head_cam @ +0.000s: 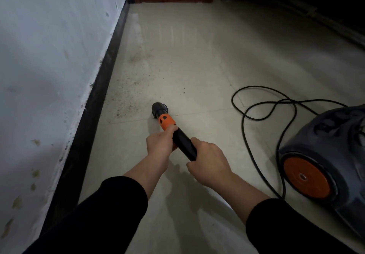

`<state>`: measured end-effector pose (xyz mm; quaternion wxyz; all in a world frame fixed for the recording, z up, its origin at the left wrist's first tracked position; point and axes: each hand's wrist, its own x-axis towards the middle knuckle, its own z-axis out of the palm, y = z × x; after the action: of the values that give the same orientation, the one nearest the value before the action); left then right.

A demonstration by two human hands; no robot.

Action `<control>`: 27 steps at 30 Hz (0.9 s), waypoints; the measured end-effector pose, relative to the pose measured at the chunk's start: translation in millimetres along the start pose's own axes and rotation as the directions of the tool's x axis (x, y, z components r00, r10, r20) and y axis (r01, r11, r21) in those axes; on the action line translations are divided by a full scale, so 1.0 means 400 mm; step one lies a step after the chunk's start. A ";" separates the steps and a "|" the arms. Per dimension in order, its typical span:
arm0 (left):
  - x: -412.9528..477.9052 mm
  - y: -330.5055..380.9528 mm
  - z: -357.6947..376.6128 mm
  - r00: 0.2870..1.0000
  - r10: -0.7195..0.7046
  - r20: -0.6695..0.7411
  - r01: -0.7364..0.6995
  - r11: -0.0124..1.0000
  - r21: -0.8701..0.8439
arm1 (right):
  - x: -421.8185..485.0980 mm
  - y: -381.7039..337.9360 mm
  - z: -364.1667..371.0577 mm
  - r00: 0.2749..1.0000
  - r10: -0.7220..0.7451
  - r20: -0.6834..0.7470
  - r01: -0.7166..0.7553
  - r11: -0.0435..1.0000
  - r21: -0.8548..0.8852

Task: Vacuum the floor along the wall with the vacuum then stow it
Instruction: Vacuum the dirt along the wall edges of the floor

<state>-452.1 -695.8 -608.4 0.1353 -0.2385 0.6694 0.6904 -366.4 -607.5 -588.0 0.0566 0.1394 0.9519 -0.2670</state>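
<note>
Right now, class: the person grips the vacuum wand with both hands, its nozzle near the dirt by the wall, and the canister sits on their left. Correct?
No. The head view shows the canister on their right, not left. The rest stands: left hand and right hand both grip the wand, its nozzle near the dirt by the wall.

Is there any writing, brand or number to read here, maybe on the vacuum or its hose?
None can be read.
The orange collar on the vacuum tube: black marks, shapes rather than letters.
The vacuum body: dark marks, too dim and blurred to read.
The orange wheel: no lettering shows.
</note>
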 end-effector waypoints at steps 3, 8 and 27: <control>-0.004 0.002 0.012 1.000 0.003 0.021 -0.002 1.000 -0.008 | 0.002 0.008 -0.004 1.000 0.010 -0.013 -0.010 1.000 -0.001; -0.013 -0.004 0.029 0.999 0.001 0.050 -0.001 1.000 0.000 | -0.002 0.023 -0.012 0.999 0.024 -0.026 -0.024 1.000 -0.004; -0.099 -0.023 0.091 0.982 -0.037 0.185 0.032 0.999 0.030 | -0.081 0.080 -0.089 0.995 0.086 -0.045 -0.088 0.996 -0.035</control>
<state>-419.1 -653.9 -596.4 0.2123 -0.1827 0.6590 0.6980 -327.1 -570.2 -567.6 0.0502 0.1855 0.9506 -0.2437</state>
